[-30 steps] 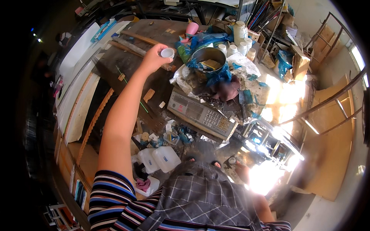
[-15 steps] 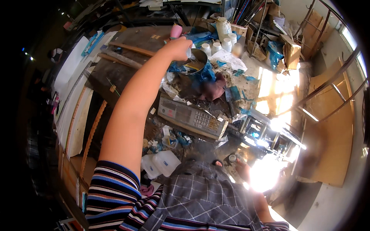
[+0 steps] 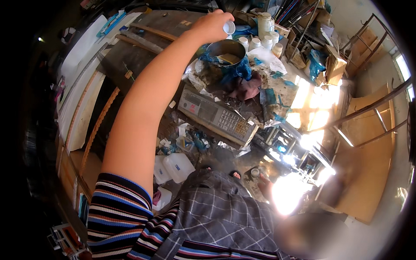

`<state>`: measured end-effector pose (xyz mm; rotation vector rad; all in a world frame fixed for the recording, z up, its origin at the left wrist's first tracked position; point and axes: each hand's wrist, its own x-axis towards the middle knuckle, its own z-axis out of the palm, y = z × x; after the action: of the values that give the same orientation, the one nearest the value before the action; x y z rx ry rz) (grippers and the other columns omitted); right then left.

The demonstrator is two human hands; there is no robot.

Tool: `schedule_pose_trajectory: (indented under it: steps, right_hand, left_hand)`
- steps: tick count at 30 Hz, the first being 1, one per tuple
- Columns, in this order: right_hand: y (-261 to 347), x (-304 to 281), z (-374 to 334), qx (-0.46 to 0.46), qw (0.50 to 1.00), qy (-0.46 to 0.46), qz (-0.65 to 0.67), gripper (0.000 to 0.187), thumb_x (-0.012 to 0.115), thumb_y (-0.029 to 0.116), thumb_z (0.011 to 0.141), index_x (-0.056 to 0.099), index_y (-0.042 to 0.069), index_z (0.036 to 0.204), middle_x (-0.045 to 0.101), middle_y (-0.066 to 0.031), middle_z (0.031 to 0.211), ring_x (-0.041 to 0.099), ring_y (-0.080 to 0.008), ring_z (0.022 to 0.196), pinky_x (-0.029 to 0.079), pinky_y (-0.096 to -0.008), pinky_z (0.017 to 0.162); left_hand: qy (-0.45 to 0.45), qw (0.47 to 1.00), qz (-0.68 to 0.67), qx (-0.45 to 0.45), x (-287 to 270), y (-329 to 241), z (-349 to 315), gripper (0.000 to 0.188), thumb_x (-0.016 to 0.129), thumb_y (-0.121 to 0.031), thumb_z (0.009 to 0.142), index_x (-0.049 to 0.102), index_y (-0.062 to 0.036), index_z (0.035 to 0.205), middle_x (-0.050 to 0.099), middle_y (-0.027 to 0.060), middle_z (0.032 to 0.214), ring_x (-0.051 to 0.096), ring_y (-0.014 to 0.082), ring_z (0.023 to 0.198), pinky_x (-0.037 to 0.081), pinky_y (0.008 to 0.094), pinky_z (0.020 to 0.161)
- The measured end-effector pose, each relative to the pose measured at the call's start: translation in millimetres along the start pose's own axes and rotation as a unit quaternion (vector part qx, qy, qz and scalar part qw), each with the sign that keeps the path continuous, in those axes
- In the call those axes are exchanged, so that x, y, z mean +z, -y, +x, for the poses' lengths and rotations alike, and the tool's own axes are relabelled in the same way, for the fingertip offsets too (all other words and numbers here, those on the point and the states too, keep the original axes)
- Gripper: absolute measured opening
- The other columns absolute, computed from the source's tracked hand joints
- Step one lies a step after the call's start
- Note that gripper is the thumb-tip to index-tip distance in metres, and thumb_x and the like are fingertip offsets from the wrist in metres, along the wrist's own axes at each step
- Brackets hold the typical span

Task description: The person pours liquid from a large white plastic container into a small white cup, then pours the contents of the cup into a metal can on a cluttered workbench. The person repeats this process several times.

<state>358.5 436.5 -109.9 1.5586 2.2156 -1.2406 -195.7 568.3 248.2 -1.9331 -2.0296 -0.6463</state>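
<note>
My left arm reaches far over the bench, and my left hand (image 3: pixel 213 27) is closed around a small white container (image 3: pixel 229 27), its round end turned toward me. Just nearer than that hand stands a dark round pan (image 3: pixel 213 45) with a flat light-coloured piece inside. Blue plastic (image 3: pixel 242 71) and a brownish-pink cloth (image 3: pixel 248 88) bunch against its near side. Low on the right, my right hand (image 3: pixel 265 186) is partly lost in sun glare beside a small round pot (image 3: pixel 255 172); its fingers cannot be made out.
A grey digital scale (image 3: pixel 212 113) lies nearer than the pan. Several white jars (image 3: pixel 255 43) stand right of the pan. Clear plastic tubs (image 3: pixel 178 167) sit near my apron. A metal rack (image 3: pixel 381 104) and a leaning board (image 3: pixel 368 173) flank the right side.
My left hand has moved up and away from the pan's left rim, with the white container's round end now facing me. The whole view has shifted slightly.
</note>
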Motion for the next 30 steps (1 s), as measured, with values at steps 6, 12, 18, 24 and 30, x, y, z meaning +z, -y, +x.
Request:
schedule_pose_trajectory:
  steps: [6, 12, 18, 24, 30]
  right_hand:
    - [27, -18, -3, 0.032, 0.998, 0.056, 0.007, 0.058, 0.067, 0.019, 0.083, 0.050, 0.017, 0.138, 0.062, -0.0166, 0.125, 0.062, -0.0225, 0.109, 0.047, -0.0325, 0.092]
    - [40, -23, 2, -0.075, 0.989, 0.047, -0.115, 0.055, 0.059, 0.036, 0.086, 0.046, 0.035, 0.139, 0.067, -0.0213, 0.103, 0.066, -0.0352, 0.096, 0.050, -0.0426, 0.083]
    - [147, -66, -27, -0.068, 0.968, 0.089, -0.224, 0.045, 0.055, 0.034, 0.090, 0.052, 0.031, 0.135, 0.066, -0.0194, 0.106, 0.066, -0.0370, 0.092, 0.051, -0.0444, 0.082]
    - [211, -79, -37, -0.136, 0.952, 0.071, -0.265, 0.040, 0.057, 0.026, 0.090, 0.057, 0.022, 0.130, 0.067, -0.0219, 0.096, 0.066, -0.0378, 0.088, 0.052, -0.0439, 0.078]
    - [251, -77, -32, -0.174, 0.921, 0.121, -0.327, 0.038, 0.048, 0.029, 0.092, 0.057, 0.022, 0.128, 0.067, -0.0156, 0.105, 0.065, -0.0338, 0.097, 0.052, -0.0441, 0.084]
  left_hand:
    - [-0.087, 0.939, -0.306, -0.134, -58, 2, -99, 0.046, 0.072, -0.005, 0.080, 0.054, -0.0026, 0.122, 0.063, 0.0043, 0.105, 0.060, 0.0074, 0.086, 0.050, 0.0232, 0.077]
    - [-0.050, 0.885, -0.354, -0.298, -27, -64, -277, 0.045, 0.075, -0.004, 0.070, 0.059, -0.0047, 0.112, 0.056, 0.0017, 0.098, 0.049, 0.0079, 0.069, 0.044, 0.0232, 0.063]
    - [0.033, 0.831, -0.413, -0.372, 87, -129, -391, 0.046, 0.074, -0.005, 0.068, 0.056, -0.0044, 0.111, 0.058, 0.0134, 0.109, 0.060, 0.0297, 0.099, 0.049, 0.0360, 0.082]
    - [0.045, 0.847, -0.424, -0.317, 145, -176, -411, 0.044, 0.070, -0.005, 0.069, 0.055, -0.0044, 0.111, 0.058, 0.0157, 0.112, 0.057, 0.0356, 0.106, 0.048, 0.0392, 0.087]
    - [0.060, 0.832, -0.452, -0.315, 150, -192, -408, 0.045, 0.068, -0.001, 0.071, 0.055, -0.0054, 0.113, 0.056, 0.0148, 0.113, 0.057, 0.0349, 0.104, 0.049, 0.0391, 0.083]
